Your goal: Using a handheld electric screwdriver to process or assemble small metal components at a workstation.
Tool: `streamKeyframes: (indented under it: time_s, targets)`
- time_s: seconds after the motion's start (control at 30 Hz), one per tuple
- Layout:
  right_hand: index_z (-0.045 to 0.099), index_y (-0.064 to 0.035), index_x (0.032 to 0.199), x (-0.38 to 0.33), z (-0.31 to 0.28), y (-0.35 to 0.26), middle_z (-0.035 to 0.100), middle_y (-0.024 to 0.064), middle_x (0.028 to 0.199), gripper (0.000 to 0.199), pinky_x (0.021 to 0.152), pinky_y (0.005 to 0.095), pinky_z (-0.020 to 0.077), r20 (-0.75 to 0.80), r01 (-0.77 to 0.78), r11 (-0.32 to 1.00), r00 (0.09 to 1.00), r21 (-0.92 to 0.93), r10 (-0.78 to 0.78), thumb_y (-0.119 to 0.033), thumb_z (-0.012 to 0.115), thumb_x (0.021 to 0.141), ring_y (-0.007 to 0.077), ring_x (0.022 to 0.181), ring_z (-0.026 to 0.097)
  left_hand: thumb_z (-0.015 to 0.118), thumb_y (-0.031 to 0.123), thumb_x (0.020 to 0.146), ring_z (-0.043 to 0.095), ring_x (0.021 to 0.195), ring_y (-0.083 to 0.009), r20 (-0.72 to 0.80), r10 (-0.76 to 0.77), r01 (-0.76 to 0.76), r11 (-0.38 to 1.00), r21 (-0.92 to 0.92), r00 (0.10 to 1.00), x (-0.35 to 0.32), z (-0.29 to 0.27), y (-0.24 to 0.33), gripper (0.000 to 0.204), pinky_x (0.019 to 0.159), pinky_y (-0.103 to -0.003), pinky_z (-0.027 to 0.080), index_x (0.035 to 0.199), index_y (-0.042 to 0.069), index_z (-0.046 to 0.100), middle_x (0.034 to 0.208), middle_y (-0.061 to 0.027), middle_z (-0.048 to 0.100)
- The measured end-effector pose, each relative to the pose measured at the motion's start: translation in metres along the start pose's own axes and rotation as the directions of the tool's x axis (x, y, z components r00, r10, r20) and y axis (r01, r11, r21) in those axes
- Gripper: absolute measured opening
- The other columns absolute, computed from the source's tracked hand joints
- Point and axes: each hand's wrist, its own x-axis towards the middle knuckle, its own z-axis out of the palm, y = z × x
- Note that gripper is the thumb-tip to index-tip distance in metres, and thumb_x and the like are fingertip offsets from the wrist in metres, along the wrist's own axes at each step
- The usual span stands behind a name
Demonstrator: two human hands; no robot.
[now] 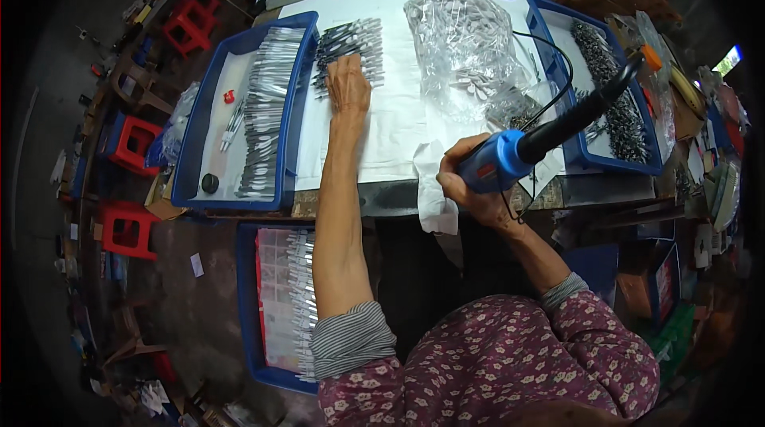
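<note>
My left hand (348, 86) reaches over a row of slim, silver and black pen-like pieces (360, 38) laid side by side on the white-covered table. Its fingers are bent and close together, with the tips against the pieces; whatever they may pinch is hidden. In my right hand (470, 192) is a blue, rounded electric hand tool (492, 162), held near the table's front edge. A thick black sleeve rises from the tool toward the upper right. The tool's working end is hidden. A crumpled white cloth (430, 188) hangs over the edge beside my right hand.
A blue tray (309, 29) of slim pieces stands at left, another blue tray (539, 25) of small dark parts at right. Between them lies a clear bag (458, 25) of whitish parts. Below the table sits a third tray (248, 331). Red stools (131, 229) stand at left.
</note>
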Motion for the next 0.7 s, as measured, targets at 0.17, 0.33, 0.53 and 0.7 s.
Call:
streamKeyframes:
  time_s: [0.17,0.33,0.53,0.7]
  targets:
    - [0.048,-0.0016,0.084,0.001,-0.005,0.001,0.056,0.0053,0.065,0.021,0.053,0.024,0.0445,0.009,0.103,0.994,0.995,-0.046,-0.103,0.002,0.061,0.068,0.0101,0.057,0.053,0.05,0.004,0.073,0.048,0.09,-0.0252,-0.038,0.054,-0.048,0.989,0.139,0.998,0.003,0.021,-0.01,0.014,0.076,-0.041,0.038,0.085,0.008,0.057,0.088,-0.0061,0.054]
    - [0.044,-0.0025,0.09,0.003,-0.003,0.002,0.055,0.0061,0.067,0.026,0.053,0.0246,0.0445,0.042,0.078,0.997,0.996,-0.018,-0.077,0.004,0.059,0.07,0.0105,0.057,0.052,0.052,0.001,0.071,0.048,0.091,-0.0239,-0.051,0.07,-0.063,0.988,0.139,0.996,0.004,0.022,-0.017,0.015,0.078,-0.04,0.035,0.084,0.008,0.056,0.089,-0.0064,0.055]
    - [0.042,-0.0032,0.093,0.001,-0.003,0.006,0.054,0.0069,0.07,0.029,0.053,0.0243,0.0447,0.007,0.078,0.994,0.997,-0.071,-0.078,0.005,0.058,0.071,0.0104,0.057,0.052,0.05,0.0,0.075,0.047,0.093,-0.0224,0.014,0.079,-0.08,0.984,0.158,0.997,0.002,0.017,-0.015,0.02,0.084,-0.043,0.031,0.092,0.009,0.051,0.089,-0.0065,0.053]
    - [0.042,-0.0027,0.093,-0.001,-0.001,0.005,0.054,0.0069,0.069,0.029,0.052,0.024,0.0449,0.01,0.09,0.995,0.996,-0.033,-0.089,0.006,0.058,0.071,0.0105,0.058,0.052,0.048,0.0,0.078,0.047,0.093,-0.0229,-0.08,0.175,-0.157,0.968,0.196,0.981,-0.002,0.007,-0.012,0.022,0.088,-0.046,0.028,0.097,0.009,0.05,0.09,-0.0072,0.051]
